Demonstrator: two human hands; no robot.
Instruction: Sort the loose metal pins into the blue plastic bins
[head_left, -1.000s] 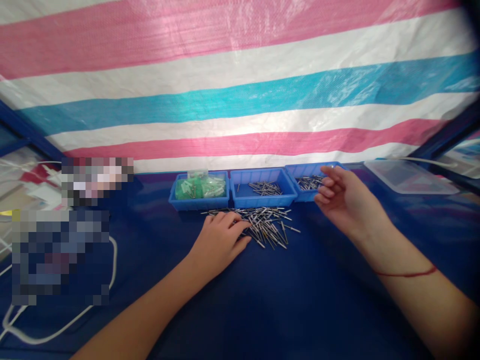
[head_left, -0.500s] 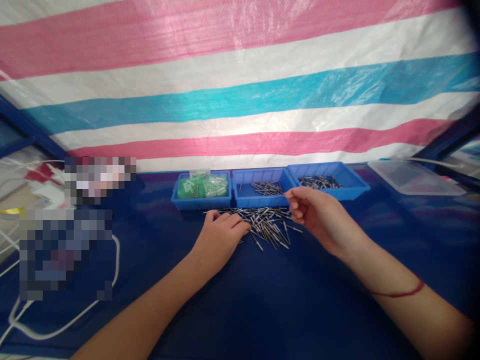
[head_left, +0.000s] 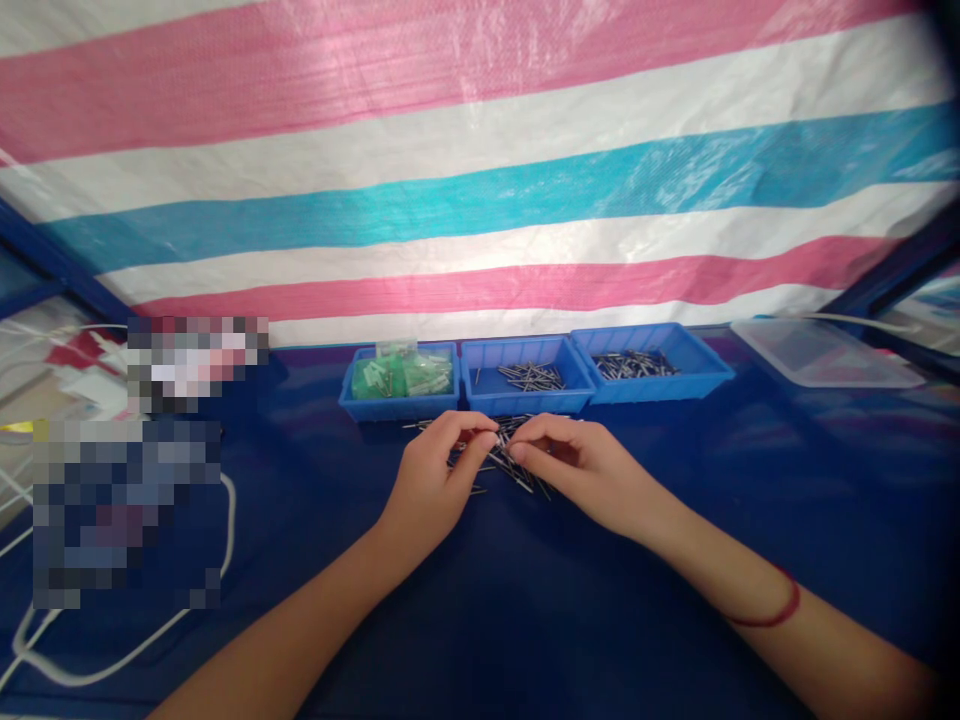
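A loose pile of thin metal pins [head_left: 517, 470] lies on the blue table in front of three blue trays. My left hand [head_left: 439, 475] rests on the pile's left side, thumb and forefinger pinched over pins. My right hand [head_left: 574, 465] lies over the pile's right side, its fingertips pinched and nearly touching the left hand's; what either pinch holds is too small to name. The middle blue tray [head_left: 525, 400] and the right blue tray [head_left: 705, 375] hold more pins. The left blue tray [head_left: 360, 405] holds clear bags of green parts.
A clear plastic lid [head_left: 821, 355] lies at the back right. A white cable [head_left: 120, 655] loops across the table at the left, beside blurred-out items. A striped pink, white and blue tarp [head_left: 480, 180] hangs close behind the trays.
My right hand has come back from the right tray, leftward and down onto the pin pile. My left hand's fingers have curled up into a pinch on the pile.
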